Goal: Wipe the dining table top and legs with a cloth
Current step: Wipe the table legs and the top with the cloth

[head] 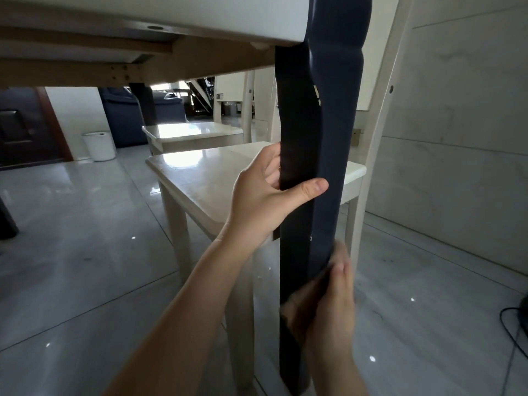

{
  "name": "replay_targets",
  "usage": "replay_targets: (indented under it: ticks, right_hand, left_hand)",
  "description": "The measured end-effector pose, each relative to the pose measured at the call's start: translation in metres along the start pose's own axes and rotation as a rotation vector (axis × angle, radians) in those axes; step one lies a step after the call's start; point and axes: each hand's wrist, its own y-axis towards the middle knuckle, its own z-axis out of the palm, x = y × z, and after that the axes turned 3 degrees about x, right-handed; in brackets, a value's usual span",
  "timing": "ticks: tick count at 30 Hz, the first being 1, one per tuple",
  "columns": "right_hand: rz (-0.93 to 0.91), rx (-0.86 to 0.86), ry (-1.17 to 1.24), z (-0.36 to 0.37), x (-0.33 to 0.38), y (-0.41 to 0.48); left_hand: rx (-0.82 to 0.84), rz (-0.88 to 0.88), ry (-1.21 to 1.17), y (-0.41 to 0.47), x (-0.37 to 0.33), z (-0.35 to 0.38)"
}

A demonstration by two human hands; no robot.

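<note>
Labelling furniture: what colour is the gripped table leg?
The table leg is dark navy, clearest in head view.

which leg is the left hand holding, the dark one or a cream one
The dark navy table leg: the left hand grips it with the thumb across its front. The cream chair legs stand behind it, untouched.

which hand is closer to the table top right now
Left. The left hand grips the dark table leg about midway up, below the table top; the right hand is lower down the same leg, blurred.
</note>
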Motion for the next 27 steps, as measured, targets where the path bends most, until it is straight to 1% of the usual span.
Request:
replay_targets:
  ticks: [1,2,3,4,5,7,8,11,12,13,14,15,16,17,18,19,20,21,23,24,25,26,27]
  right_hand:
    - [-0.022,0.015,0.063,0.004,0.014,0.013]
    - [-0.09,-0.003,-0.008,0.005,0.027,0.013]
    - [-0.107,-0.028,0.034,0.008,0.033,0.016]
    - [-0.162,-0.052,0.051,0.014,0.04,0.009]
    - [-0.278,-0.078,0.02,0.016,0.038,0.005]
    - [-0.409,-0.139,-0.025,0.025,0.015,0.005]
    - [-0.376,-0.182,-0.052,0.03,0.003,0.006]
    - [-0.204,-0.247,-0.1,0.029,-0.034,-0.004]
    - [-0.141,-0.233,-0.089,0.024,-0.048,-0.009]
    - [-0.039,-0.229,-0.126,0.021,-0.065,-0.004]
    - [0.162,-0.234,-0.058,0.02,-0.077,0.003]
    - [0.46,-0.157,0.054,0.016,-0.09,0.011]
    - [0.645,-0.022,0.01,0.01,-0.097,0.012]
    - [0.749,0.066,-0.136,0.004,-0.108,0.013]
    - [0.712,0.253,-0.336,-0.002,-0.127,0.021]
    - [0.721,0.349,-0.434,-0.006,-0.136,0.03]
    - [0.732,0.375,-0.491,-0.004,-0.151,0.041]
    - [0.702,0.366,-0.476,-0.005,-0.163,0.046]
    - [0.587,0.342,-0.339,-0.016,-0.169,0.031]
    - [0.525,0.292,-0.257,-0.014,-0.155,0.014]
    - [0.39,0.253,-0.147,-0.012,-0.133,-0.001]
    - [0.323,0.139,-0.019,-0.006,-0.105,-0.009]
    - [0.254,0.094,0.096,-0.004,-0.076,-0.011]
  left_hand:
    - [-0.003,-0.001,0.007,0.0,0.0,0.0]
    - [-0.006,0.004,0.011,-0.001,-0.001,0.001]
    - [-0.009,0.013,0.014,0.0,0.0,0.001]
    - [-0.007,0.018,0.014,-0.001,0.0,0.001]
    - [-0.005,0.019,0.013,-0.001,0.0,0.001]
    - [-0.005,0.023,0.024,-0.002,0.0,0.002]
    - [-0.002,0.026,0.033,-0.001,0.0,0.002]
    - [0.0,0.027,0.037,-0.001,0.0,0.001]
    - [0.001,0.027,0.037,-0.001,-0.001,0.0]
    - [0.0,0.025,0.038,-0.001,-0.001,0.0]
    - [-0.001,0.021,0.04,-0.001,-0.002,0.0]
    - [-0.001,0.019,0.043,-0.001,-0.003,0.0]
    - [0.002,0.019,0.043,-0.002,-0.004,0.0]
    - [0.004,0.016,0.042,-0.002,-0.004,0.0]
    - [0.008,0.012,0.038,-0.002,-0.004,0.0]
    - [0.009,0.008,0.037,-0.002,-0.004,0.0]
    - [0.012,0.004,0.036,-0.002,-0.005,-0.001]
    - [0.013,-0.001,0.032,-0.002,-0.005,-0.001]
    - [0.006,-0.004,0.025,-0.003,-0.006,-0.001]
    - [0.005,-0.003,0.026,-0.003,-0.006,-0.001]
    - [0.008,-0.004,0.026,-0.003,-0.005,-0.001]
    - [0.014,-0.005,0.024,-0.003,-0.005,0.0]
    - [0.013,-0.007,0.021,-0.003,-0.004,0.0]
